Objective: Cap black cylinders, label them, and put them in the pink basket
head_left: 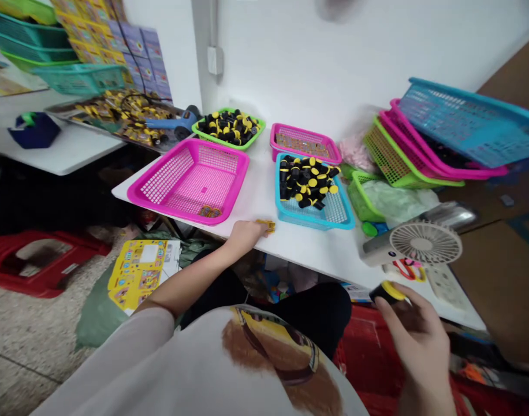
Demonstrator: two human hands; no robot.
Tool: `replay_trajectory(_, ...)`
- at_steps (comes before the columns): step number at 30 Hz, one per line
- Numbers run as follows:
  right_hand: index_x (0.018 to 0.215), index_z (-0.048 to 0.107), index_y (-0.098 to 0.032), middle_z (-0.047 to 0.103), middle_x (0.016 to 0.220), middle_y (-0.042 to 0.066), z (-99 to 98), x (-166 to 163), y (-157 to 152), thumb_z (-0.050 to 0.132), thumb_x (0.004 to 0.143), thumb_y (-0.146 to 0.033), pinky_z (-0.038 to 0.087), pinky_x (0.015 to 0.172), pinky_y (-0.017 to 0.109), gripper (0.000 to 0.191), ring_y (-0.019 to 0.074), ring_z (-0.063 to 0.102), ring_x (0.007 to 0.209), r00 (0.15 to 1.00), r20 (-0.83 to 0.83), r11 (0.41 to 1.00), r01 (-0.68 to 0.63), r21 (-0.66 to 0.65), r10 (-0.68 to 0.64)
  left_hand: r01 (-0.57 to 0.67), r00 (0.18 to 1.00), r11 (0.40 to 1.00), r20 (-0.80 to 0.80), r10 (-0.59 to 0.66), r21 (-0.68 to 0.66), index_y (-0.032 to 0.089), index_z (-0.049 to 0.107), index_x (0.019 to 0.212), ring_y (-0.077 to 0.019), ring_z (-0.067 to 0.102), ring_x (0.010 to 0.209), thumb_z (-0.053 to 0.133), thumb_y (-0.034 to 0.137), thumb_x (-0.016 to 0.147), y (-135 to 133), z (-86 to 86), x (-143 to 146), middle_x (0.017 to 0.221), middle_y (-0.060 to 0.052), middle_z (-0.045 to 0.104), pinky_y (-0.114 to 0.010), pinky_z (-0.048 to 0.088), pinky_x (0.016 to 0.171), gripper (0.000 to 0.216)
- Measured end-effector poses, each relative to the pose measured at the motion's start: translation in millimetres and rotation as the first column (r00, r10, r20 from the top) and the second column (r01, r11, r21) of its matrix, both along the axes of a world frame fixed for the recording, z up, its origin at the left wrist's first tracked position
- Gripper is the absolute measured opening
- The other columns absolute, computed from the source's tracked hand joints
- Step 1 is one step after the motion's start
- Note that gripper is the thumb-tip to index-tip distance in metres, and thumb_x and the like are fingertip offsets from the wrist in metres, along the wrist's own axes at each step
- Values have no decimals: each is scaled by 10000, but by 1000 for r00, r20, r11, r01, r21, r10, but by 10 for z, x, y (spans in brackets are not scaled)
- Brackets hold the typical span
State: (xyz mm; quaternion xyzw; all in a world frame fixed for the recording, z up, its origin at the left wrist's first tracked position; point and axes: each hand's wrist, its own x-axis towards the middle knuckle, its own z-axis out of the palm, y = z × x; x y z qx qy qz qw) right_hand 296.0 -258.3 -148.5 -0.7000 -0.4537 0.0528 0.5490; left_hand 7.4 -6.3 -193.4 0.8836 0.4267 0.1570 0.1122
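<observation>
My left hand [246,238] rests at the front edge of the white table, its fingers closed on a small flat yellow-brown piece [268,226]. Out to the right, my right hand [416,332] grips a short black cylinder with a yellow cap [388,292] between thumb and fingers, just off the table's front edge. A blue basket [316,218] heaped with similar black-and-yellow cylinders [308,180] stands beyond my left hand. To that hand's left is a pink basket [182,179] with a few small yellow-brown pieces [210,211] in its near corner.
Behind are a green basket [199,134] full of cylinders and another pink basket [274,151] of flat pieces. A small white fan [425,242] stands at the right, near stacked baskets [472,130]. A tray of yellow parts [121,112] and a blue tool [171,123] lie left.
</observation>
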Motion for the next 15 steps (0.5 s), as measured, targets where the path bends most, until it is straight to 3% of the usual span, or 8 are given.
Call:
replay_trajectory(4, 1090, 759, -276, 611, 758, -7, -38, 58, -156, 879, 706, -451, 486, 559, 271, 439, 145, 540, 647, 1000, -26, 1000, -2, -27, 1, 18, 991, 1000, 131, -20, 12, 189, 809, 1079, -214, 781, 886, 614, 191, 999, 19, -49, -34, 982, -73, 822, -257, 566, 779, 211)
replay_trajectory(10, 1126, 742, -271, 540, 666, -37, -57, 18, -124, 836, 774, -441, 489, 516, 277, 402, 140, 515, 576, 988, 24, 984, -151, -89, 154, 63, 902, 988, 417, -115, 138, 141, 773, 1151, -183, 772, 999, 616, 130, 987, 4, -65, -136, 1118, -106, 801, -278, 597, 925, 227)
replay_trajectory(15, 1153, 731, -279, 585, 748, -23, -11, -45, -108, 817, 812, -412, 552, 621, 299, 376, 151, 587, 664, 955, 113, 954, -255, -155, 274, 93, 793, 970, 572, -208, 223, 168, 802, 989, -152, 780, 852, 712, 188, 949, -153, -8, -292, 964, -70, 819, -235, 626, 799, 100)
